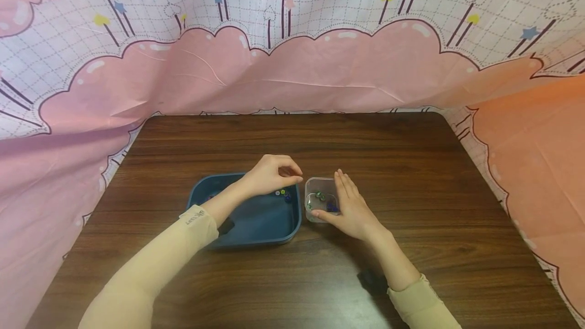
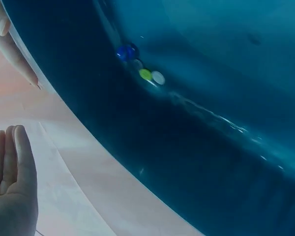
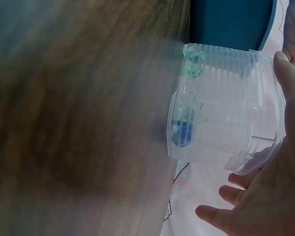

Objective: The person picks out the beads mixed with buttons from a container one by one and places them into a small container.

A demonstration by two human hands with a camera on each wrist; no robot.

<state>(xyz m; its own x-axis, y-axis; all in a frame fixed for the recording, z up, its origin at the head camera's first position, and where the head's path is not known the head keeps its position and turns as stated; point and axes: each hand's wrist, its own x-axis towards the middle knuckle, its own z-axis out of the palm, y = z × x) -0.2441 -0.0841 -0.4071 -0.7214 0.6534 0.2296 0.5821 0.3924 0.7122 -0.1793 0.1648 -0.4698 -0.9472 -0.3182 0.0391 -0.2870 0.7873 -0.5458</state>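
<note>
My left hand (image 1: 270,173) hovers over the right rim of a blue tray (image 1: 247,241), with thumb and index tips near each other towards a clear plastic box (image 1: 315,182). No object shows between its fingers (image 2: 15,59) in the left wrist view. Straight-fingered, my right hand (image 1: 354,212) rests along the box, thumb at the near side and fingers at the far right. Inside the box lie green glass marbles (image 3: 194,69) and blue marbles (image 3: 182,133). Blue marbles (image 2: 128,52), a yellow-green piece (image 2: 145,74) and a white piece (image 2: 158,77) lie in the tray.
Tray and box stand side by side on a dark wood-grain table (image 1: 388,146). A patterned pink and white cloth (image 1: 347,70) hangs behind and at both sides. Part of the tray's left side is behind the left forearm (image 1: 228,202).
</note>
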